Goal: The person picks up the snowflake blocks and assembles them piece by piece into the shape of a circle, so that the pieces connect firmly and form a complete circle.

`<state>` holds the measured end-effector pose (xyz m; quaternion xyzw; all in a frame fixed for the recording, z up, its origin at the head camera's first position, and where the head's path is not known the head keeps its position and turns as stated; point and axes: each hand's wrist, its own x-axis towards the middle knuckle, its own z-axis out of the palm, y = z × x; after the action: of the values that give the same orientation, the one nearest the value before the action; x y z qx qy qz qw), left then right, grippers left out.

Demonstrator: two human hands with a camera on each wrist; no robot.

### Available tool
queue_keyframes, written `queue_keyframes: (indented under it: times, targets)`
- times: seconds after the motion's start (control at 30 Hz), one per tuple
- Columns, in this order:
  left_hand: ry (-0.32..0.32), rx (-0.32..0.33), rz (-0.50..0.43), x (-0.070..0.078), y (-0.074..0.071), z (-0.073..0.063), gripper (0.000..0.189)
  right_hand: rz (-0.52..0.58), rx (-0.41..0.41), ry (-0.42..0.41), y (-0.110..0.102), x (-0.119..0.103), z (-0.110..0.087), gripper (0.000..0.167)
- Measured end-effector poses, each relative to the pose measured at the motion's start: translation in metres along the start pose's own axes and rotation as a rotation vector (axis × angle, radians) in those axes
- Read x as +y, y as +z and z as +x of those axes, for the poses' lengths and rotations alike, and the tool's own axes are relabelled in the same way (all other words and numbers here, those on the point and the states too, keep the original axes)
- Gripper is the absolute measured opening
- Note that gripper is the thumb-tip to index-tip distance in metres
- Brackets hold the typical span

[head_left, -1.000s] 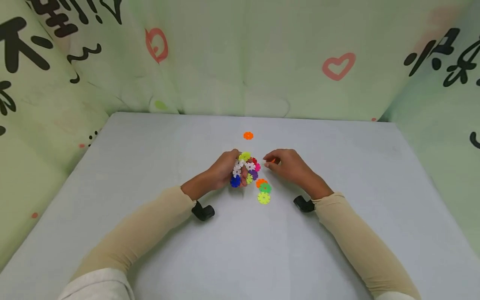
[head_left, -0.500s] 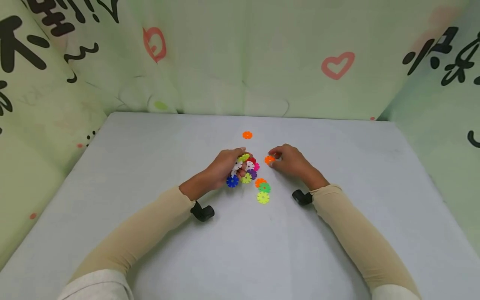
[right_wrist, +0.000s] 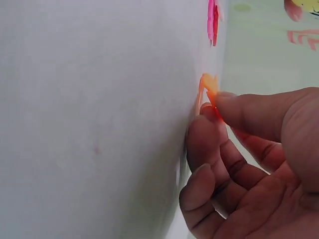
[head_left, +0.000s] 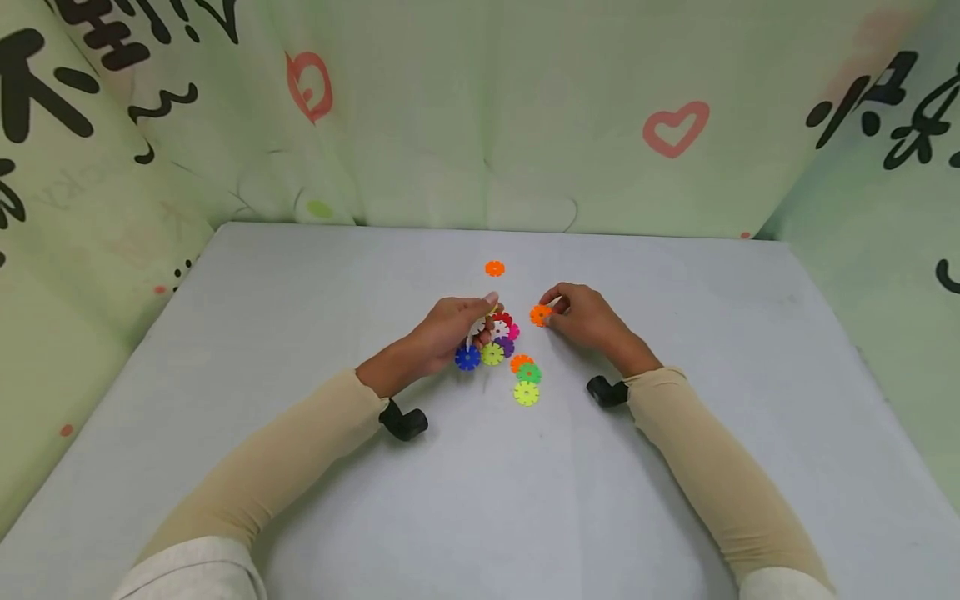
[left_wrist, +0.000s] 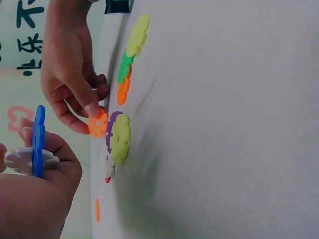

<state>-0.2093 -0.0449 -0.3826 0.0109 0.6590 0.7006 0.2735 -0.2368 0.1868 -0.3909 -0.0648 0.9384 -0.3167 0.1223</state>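
Observation:
My left hand (head_left: 447,331) grips a white snowflake disc (left_wrist: 18,160) with a blue snowflake disc (left_wrist: 38,142) slotted across it. Close to its fingers are red, white, pink, purple (head_left: 505,346) and yellow-green (left_wrist: 120,138) discs; whether these join the held ones is hidden. Between thumb and fingertips, my right hand (head_left: 588,317) pinches an orange disc (head_left: 540,315), just above the table and apart from the left hand's cluster. In the right wrist view the orange disc (right_wrist: 211,92) shows edge-on at the thumb tip.
On the white table (head_left: 675,500) lie an orange (head_left: 521,362), a green (head_left: 529,373) and a yellow-green disc (head_left: 527,393), in an overlapping row nearer me. Another orange disc (head_left: 495,268) lies farther back. Printed fabric (head_left: 480,117) walls the table's back and sides.
My right hand has drawn slightly back and right, and its orange disc now shows its face. The left hand has turned, its thumb covering most of the yellow disc at the top.

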Motion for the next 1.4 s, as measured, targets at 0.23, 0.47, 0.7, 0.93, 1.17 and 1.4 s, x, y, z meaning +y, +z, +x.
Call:
queue_keyframes:
  times: [0.23,0.47,0.7,0.93,1.17,1.4]
  targets:
    - [-0.080,-0.017,0.008,0.001,0.001,0.001,0.049,0.139,-0.024,-0.087,0.000,0.001,-0.002,0.025]
    - [-0.074,-0.030,0.051,-0.001,0.003,0.002,0.050,0.345,-0.028,-0.155,-0.003,-0.008,-0.010,0.024]
    - [-0.062,-0.039,0.129,0.000,0.003,0.001,0.052,0.436,-0.083,-0.207,-0.003,-0.021,-0.017,0.028]
    - [-0.057,-0.054,0.126,0.001,0.004,0.001,0.051,0.462,-0.085,-0.177,0.000,-0.027,-0.021,0.027]
    - [-0.046,-0.086,0.132,-0.004,0.006,0.002,0.050,0.457,-0.042,-0.166,0.002,-0.026,-0.021,0.026]
    - [-0.017,-0.080,0.118,-0.006,0.008,0.002,0.048,0.468,-0.114,-0.206,0.002,-0.022,-0.023,0.032]
